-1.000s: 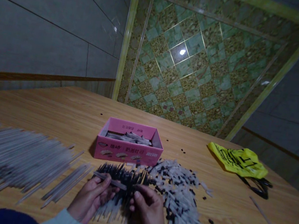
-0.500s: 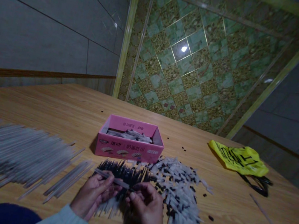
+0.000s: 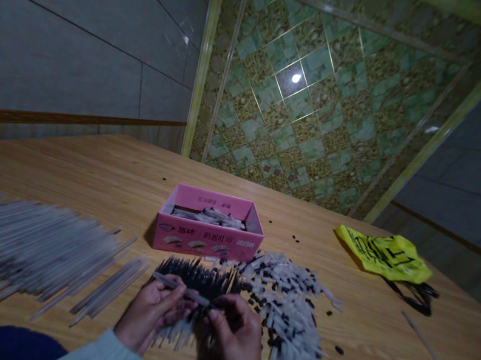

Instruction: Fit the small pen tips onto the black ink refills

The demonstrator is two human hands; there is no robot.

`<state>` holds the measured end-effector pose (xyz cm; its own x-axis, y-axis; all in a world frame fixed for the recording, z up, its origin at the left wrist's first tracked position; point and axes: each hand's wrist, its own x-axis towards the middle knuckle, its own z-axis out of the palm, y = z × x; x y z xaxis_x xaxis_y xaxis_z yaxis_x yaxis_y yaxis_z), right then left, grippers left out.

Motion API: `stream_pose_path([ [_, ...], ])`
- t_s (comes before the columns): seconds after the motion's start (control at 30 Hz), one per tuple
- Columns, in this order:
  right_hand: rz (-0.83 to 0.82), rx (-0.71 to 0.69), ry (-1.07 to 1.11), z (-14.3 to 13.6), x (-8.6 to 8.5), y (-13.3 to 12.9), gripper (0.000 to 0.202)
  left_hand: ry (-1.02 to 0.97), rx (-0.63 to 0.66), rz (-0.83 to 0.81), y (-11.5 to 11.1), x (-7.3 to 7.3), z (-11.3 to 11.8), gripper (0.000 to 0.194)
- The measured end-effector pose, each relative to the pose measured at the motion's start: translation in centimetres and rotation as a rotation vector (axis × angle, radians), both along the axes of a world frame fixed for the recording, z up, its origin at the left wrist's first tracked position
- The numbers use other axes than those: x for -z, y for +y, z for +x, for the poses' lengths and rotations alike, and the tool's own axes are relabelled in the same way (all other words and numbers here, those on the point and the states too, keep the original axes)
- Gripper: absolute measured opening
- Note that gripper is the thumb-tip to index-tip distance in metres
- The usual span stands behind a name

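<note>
Low in the centre, right over the bristling dark-tipped row (image 3: 200, 279), here are the 2 hands, and the dim, blurred light makes the detail tough to read! The left hand (image 3: 151, 314) is closed in a pinch on a slim translucent tube (image 3: 185, 290), its fingers covering part of the length. Over at the tube's right end, the right hand (image 3: 239, 341) curls thumb and forefinger in close, but the contact is lost in shadow; whether they grip, I can't tell. The hands hide the row's near middle, too! Just beyond stands the pink box (image 3: 206, 243), its contents partly behind the front wall. Loose tubes (image 3: 35, 250) spread left, cut off by the picture's edge; a pile of short pieces (image 3: 295, 336) sprawls right.
</note>
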<state>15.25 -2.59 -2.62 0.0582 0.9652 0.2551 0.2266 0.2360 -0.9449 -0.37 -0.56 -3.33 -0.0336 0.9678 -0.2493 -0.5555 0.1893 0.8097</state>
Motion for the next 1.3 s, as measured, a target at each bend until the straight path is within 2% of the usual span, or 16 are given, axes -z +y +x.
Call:
stream_pose_path([
  [0.23, -0.046, -0.015, 0.107, -0.2, 1.1, 0.2, 0.010, 0.012, 0.056, 0.066, -0.2, 0.0, 0.1, 0.037],
  [0.33, -0.090, -0.071, 0.142, -0.3, 1.2, 0.1, 0.026, 0.023, 0.065, 0.107, -0.1, 0.2, 0.1, 0.037],
  [0.43, -0.133, -0.119, 0.087, -0.1, 1.1, 0.0, 0.044, 0.019, 0.052, 0.108, 0.1, 0.4, 0.0, 0.038],
  [0.5, -0.072, -0.079, 0.004, 0.1, 0.8, 0.1, 0.037, 0.015, 0.029, 0.088, 0.2, 0.4, -0.1, 0.038],
  [0.57, 0.020, -0.040, -0.078, 0.4, 0.5, 0.2, 0.020, 0.017, 0.018, 0.077, 0.2, 0.4, -0.2, 0.037],
  [0.67, 0.089, -0.035, -0.192, 0.5, 0.3, 0.2, 0.012, 0.032, 0.030, 0.074, 0.2, 0.2, -0.2, 0.037],
  [0.8, 0.073, -0.021, -0.321, 0.5, 0.3, -0.1, 0.033, 0.038, 0.042, 0.078, 0.0, 0.1, -0.1, 0.037],
  [0.97, 0.103, -0.043, -0.319, 0.4, 0.3, -0.3, 0.021, 0.041, 0.021, 0.078, 0.0, 0.1, 0.0, 0.038],
  [1.1, 0.067, -0.018, -0.373, 0.3, 0.4, -0.2, 0.037, 0.048, 0.038, 0.083, -0.1, 0.1, 0.0, 0.037],
  [1.23, 0.086, -0.008, -0.364, 0.1, 0.3, -0.3, 0.018, 0.043, 0.015, 0.060, -0.1, 0.1, -0.1, 0.039],
  [1.3, 0.089, -0.009, -0.390, 0.0, 0.2, -0.4, 0.020, 0.045, 0.028, 0.065, 0.0, 0.2, -0.1, 0.040],
])
